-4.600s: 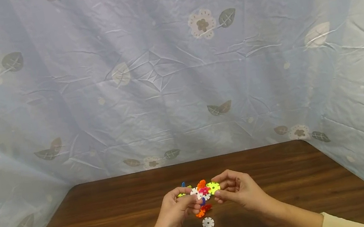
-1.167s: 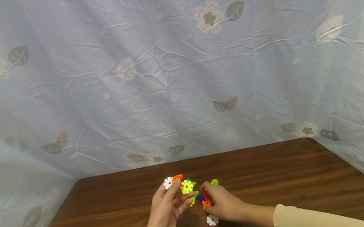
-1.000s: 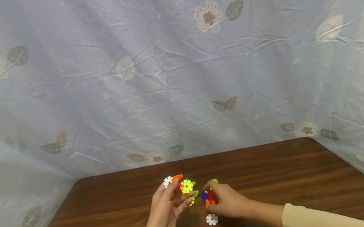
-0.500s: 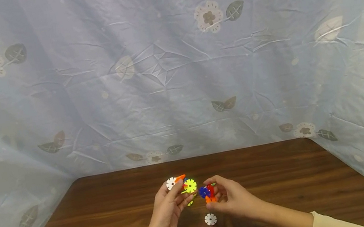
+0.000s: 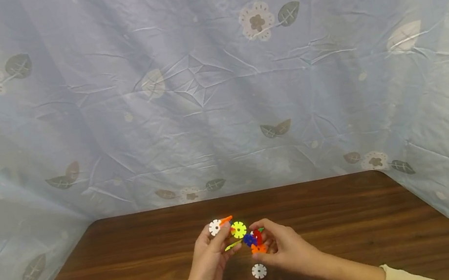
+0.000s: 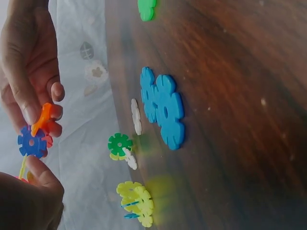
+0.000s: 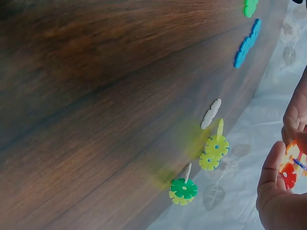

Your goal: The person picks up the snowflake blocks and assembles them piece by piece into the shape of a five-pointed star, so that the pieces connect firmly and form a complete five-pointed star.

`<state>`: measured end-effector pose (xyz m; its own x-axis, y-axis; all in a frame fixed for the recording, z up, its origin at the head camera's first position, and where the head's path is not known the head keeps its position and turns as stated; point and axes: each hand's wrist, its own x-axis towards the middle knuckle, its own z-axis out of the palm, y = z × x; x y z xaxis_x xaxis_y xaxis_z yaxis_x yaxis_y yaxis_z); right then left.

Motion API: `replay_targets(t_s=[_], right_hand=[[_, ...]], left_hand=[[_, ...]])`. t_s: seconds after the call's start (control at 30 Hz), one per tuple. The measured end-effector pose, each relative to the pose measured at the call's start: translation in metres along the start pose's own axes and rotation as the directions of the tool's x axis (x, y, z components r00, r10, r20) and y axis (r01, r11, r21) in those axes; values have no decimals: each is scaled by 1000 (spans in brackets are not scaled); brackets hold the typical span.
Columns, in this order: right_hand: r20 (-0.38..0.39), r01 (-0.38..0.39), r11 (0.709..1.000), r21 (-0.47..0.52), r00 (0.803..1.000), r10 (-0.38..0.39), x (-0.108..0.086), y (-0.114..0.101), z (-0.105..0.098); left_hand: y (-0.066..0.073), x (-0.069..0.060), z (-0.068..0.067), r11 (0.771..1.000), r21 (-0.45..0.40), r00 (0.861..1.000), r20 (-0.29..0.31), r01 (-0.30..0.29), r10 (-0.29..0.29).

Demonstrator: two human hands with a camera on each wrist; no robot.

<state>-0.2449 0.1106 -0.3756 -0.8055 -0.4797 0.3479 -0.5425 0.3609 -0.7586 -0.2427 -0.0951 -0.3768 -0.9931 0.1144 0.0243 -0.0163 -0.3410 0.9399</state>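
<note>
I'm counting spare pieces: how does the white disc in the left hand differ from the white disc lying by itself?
The held white disc is up in the left hand, while the loose white disc lies flat on the table. The held white disc has an orange piece against it, seemingly joined; the loose white disc sits apart from every other piece. Both are white and round, with notched rims and a centre hole.
</note>
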Motion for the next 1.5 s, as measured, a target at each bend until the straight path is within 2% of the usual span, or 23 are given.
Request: replay_targets(t_s=[0.17, 0.47, 0.57, 0.7, 0.8, 0.93, 1.0, 1.1, 1.27, 1.5], right_hand=[[-25, -22, 999, -43, 999, 21, -1, -1, 3], [-98, 4, 999, -54, 995, -9, -1, -2, 4], [-101, -19, 1000, -18, 995, 17, 1, -1, 4], [-80, -49, 994, 94, 995, 57, 3, 1, 2], [-36, -79, 964, 253, 995, 91, 3, 1, 1], [29, -156, 871, 466, 987, 161, 3, 0, 1], [46, -190, 824, 534, 980, 196, 3, 0, 1], [55, -217, 788, 576, 972, 228, 4, 1, 0], [60, -244, 759, 604, 963, 262, 4, 0, 0], [54, -249, 764, 595, 961, 272, 4, -1, 1]], left_hand=[[-2, -1, 0, 1000, 21, 1000, 3, 6, -6], [-4, 0, 3, 1000, -22, 1000, 8, 3, -3], [-5, 2, 4, 999, -34, 1000, -3, 0, 0], [-5, 2, 5, 999, -35, 1000, -15, -2, 1], [-6, 2, 6, 1000, -20, 999, -32, -13, 12], [-6, 2, 7, 999, 11, 998, -58, -33, 34], [-6, 2, 7, 999, 24, 997, -65, -42, 43], [-7, 2, 7, 998, 37, 996, -68, -56, 58], [-7, 2, 7, 995, 60, 994, -69, -77, 81], [-7, 0, 5, 985, 111, 989, -40, -135, 140]])
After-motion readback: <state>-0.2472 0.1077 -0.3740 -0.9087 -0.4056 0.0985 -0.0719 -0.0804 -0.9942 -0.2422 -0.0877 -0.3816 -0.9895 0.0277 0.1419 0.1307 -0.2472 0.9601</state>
